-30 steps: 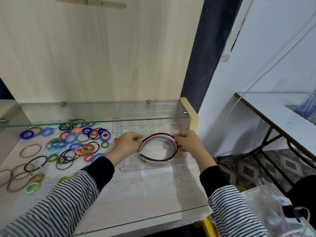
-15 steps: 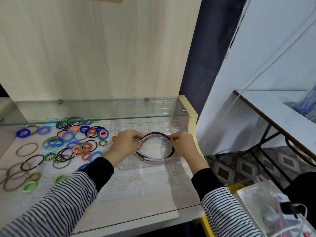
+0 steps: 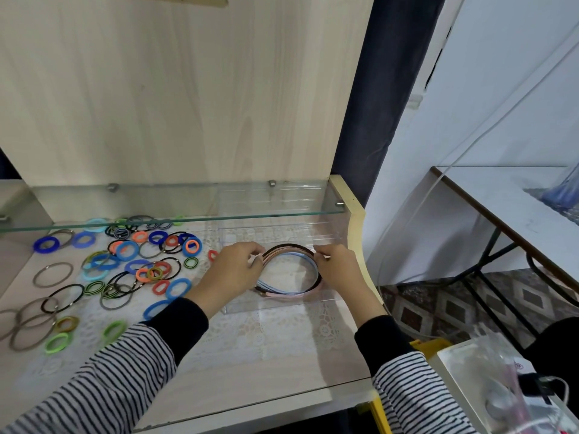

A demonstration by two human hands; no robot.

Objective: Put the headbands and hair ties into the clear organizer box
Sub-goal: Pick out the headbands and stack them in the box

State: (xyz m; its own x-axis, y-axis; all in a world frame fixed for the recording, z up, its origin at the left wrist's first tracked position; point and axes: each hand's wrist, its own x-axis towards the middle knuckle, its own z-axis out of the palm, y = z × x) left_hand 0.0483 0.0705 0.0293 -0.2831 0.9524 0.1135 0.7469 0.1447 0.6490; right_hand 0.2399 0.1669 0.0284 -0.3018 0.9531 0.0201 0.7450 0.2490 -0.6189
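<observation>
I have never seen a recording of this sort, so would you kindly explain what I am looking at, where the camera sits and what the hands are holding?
There is no machine here. A person works with bare hands, and the single camera is worn on their head, looking forward and down. So the arms in striped sleeves coming in from the bottom edge are the wearer's own.

The left hand and the right hand each pinch one side of a bundle of headbands in black, pink and blue. They hold it at the clear organizer box; I cannot tell whether the bundle rests on the box floor.

To the left, many coloured hair ties lie loose on the lace-covered surface, some of them under a glass shelf.
</observation>
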